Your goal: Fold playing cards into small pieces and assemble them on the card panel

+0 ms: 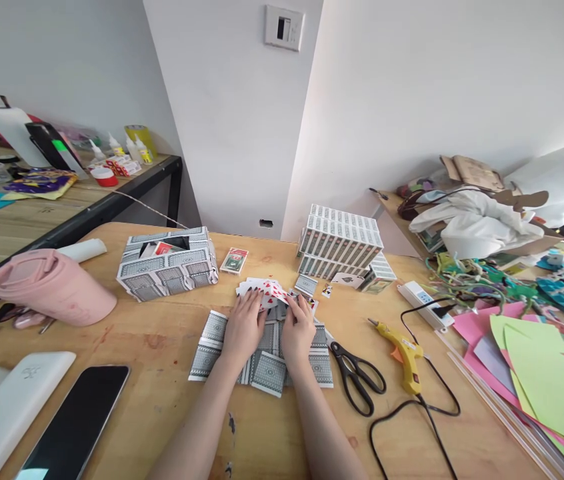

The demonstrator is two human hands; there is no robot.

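Fanned face-up playing cards [272, 288] lie at the middle of the table, red and white. My left hand [245, 323] rests with its fingers stretched over the left side of this fan. My right hand [299, 330] has its fingers closed at the fan's right edge, on a playing card [282, 295] with red marks. Beneath both hands spreads a sheet of grey-backed cards [207, 360] laid edge to edge. A loose grey-backed card [268, 373] lies slanted on its near part. The fingertips partly hide the cards they touch.
Black-handled scissors [357, 377] and a yellow glue gun [405, 353] with its cord lie to the right. Behind stand a card-covered box [169, 263], a card pack [235, 261] and stacked card boxes [339, 243]. A phone [77, 420] and pink roll [57, 287] lie left.
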